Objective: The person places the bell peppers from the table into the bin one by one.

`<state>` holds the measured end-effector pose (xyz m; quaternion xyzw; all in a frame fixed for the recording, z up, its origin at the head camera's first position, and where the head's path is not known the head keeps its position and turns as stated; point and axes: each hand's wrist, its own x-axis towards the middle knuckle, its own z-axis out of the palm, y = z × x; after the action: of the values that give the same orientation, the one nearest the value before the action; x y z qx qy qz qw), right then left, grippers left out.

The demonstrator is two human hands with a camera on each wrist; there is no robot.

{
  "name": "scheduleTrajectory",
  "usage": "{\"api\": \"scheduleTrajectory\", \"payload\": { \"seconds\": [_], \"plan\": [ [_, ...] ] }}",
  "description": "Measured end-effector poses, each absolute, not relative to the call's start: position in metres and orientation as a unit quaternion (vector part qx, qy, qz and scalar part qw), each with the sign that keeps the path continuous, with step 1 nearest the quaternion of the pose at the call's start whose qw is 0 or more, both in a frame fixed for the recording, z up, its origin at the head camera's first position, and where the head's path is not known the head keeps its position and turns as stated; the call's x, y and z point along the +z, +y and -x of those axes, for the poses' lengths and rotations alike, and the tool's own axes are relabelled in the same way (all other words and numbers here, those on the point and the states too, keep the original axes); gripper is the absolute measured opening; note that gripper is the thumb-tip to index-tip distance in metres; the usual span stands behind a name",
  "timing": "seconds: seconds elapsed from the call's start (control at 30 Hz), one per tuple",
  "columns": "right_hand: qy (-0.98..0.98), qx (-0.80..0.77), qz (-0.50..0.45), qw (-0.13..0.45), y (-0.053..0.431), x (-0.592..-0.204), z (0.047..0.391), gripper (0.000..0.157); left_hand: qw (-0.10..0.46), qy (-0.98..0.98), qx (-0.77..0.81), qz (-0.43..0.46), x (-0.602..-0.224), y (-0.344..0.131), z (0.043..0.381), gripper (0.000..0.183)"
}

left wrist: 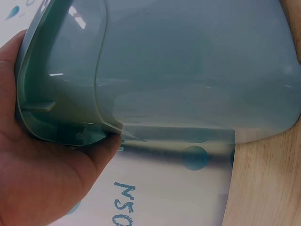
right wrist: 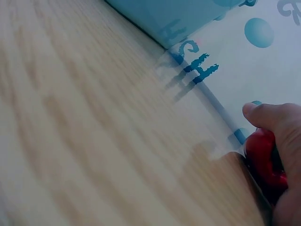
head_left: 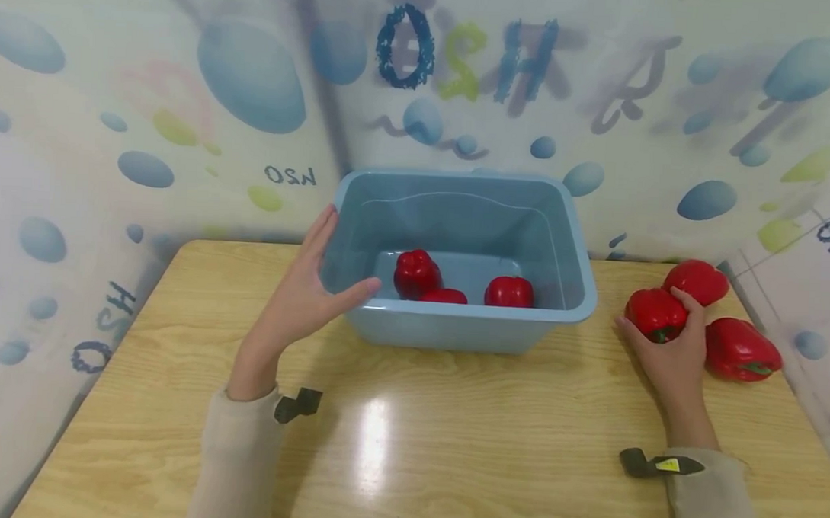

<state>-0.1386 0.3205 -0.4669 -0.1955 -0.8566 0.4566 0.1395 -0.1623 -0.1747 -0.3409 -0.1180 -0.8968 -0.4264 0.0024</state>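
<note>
The head view is bright, white glare [head_left: 373, 444] marking the desk [head_left: 484, 429] between the hands [head_left: 298, 297] [head_left: 679, 361]; right-wrist view blurry.

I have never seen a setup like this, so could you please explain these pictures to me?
There is no robot here: a person works bare-handed. The large picture comes from a camera on the head; the other two come from cameras worn on the left and right wrists. On the wooden table stands a blue bin with three red peppers visible inside. The right hand grips another red pepper, with two more peppers beside it on the table. The left hand touches the bin's near-left corner.
</note>
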Motion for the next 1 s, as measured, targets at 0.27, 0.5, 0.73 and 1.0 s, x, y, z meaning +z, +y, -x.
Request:
{"api": "scheduleTrajectory", "payload": {
  "seconds": [0.27, 0.5, 0.73, 1.0],
  "plan": [
    [-0.858, 0.452, 0.184, 0.158, 0.318, -0.468, 0.141, 0.084, 0.003, -0.896, -0.428, 0.119, -0.342, -0.175, 0.163, 0.103],
    [-0.860, 0.449, 0.169, 0.171, 0.315, -0.468, 0.145, 0.080, 0.005, -0.895, -0.430, 0.121, -0.342, -0.175, 0.163, 0.103],
    [-0.851, 0.462, 0.191, 0.162, 0.315, -0.463, 0.145, 0.080, 0.007, -0.893, -0.432, 0.125, -0.341, -0.175, 0.163, 0.103],
    [-0.853, 0.463, 0.216, 0.111, 0.309, -0.442, 0.141, 0.080, 0.007, -0.896, -0.427, 0.121, -0.342, -0.176, 0.163, 0.103]
  ]
}}
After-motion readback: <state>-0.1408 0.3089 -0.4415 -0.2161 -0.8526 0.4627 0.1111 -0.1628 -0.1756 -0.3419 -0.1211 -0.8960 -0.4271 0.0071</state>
